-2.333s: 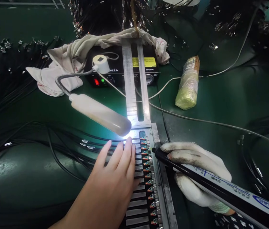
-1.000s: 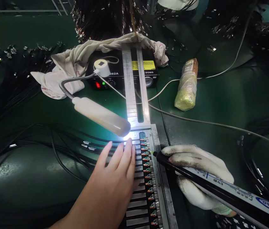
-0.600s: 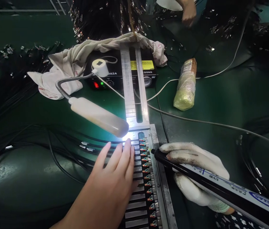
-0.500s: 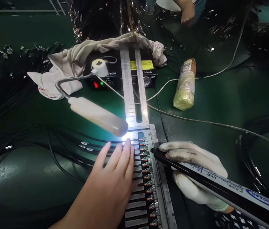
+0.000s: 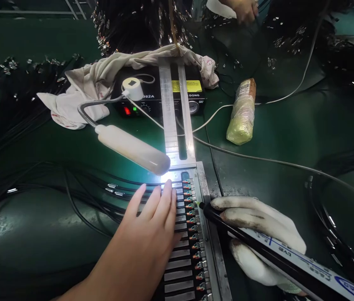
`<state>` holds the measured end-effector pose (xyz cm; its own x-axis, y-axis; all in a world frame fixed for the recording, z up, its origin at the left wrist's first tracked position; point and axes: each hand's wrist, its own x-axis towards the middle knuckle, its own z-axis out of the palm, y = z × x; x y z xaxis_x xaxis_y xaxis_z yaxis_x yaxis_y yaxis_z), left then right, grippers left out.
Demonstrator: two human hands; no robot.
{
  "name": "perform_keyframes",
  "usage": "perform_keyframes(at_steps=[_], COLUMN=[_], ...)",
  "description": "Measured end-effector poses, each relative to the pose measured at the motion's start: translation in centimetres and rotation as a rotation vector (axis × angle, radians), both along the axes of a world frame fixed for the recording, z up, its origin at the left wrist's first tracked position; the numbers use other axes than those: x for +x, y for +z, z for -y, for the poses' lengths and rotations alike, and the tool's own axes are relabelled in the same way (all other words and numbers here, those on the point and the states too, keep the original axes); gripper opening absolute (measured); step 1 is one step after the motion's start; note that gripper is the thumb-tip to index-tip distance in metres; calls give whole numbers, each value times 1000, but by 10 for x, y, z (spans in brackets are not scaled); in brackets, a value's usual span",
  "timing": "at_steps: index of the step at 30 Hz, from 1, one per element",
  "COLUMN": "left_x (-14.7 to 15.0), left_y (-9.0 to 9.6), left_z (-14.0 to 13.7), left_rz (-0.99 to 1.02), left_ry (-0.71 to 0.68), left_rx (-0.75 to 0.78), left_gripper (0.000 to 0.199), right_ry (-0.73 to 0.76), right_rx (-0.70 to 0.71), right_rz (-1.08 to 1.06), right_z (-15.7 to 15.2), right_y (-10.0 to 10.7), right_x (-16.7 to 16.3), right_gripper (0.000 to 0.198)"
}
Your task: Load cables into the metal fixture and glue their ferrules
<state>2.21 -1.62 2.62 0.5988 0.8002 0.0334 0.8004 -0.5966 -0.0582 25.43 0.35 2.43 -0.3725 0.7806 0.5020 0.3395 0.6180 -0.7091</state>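
Observation:
My bare left hand (image 5: 148,225) lies flat over the black cables (image 5: 126,190) at the upper part of a slotted metal fixture (image 5: 178,276), fingers outstretched. The cables run leftward from under it. Along the fixture's right side sits a row of small connectors with coloured wire ends (image 5: 192,213). In a white, dirt-stained glove, my right hand (image 5: 261,225) is wrapped round a black glue dispensing syringe (image 5: 277,251) with a white and blue label. Its dark tip points left and is at the metal strip beside the upper connectors; whether it touches is unclear.
A lit white gooseneck lamp (image 5: 133,148) hangs just above my left fingertips. Behind stands a black dispenser box (image 5: 148,106) with a cloth (image 5: 95,73) over it. A plastic-wrapped block (image 5: 242,113) lies right. Cable bundles (image 5: 133,25) surround the table; another person's hand (image 5: 245,10) is far back.
My right hand and the syringe have shifted slightly down along the connector row. My left hand stays in nearly the same place on the cables. The other person's hand has moved a little.

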Motion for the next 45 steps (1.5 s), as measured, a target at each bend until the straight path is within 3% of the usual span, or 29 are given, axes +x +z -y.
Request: perform_keyframes(at_steps=[7,17,45], left_x=[0,6,7], left_y=[-1,8,5], left_z=[0,22,20], left_rz=[-6,-106,-74], left_ry=[-4,-32,-18], left_rx=[-7,-28,-22], left_gripper=[54,53,49], right_ry=[-2,14,-15], right_rx=[-27,-17,-31], right_rz=[15,11,8], right_z=[-3,-3,-6], right_y=[-6,-4,-4], right_x=[0,1,-1], right_gripper=[30,29,28])
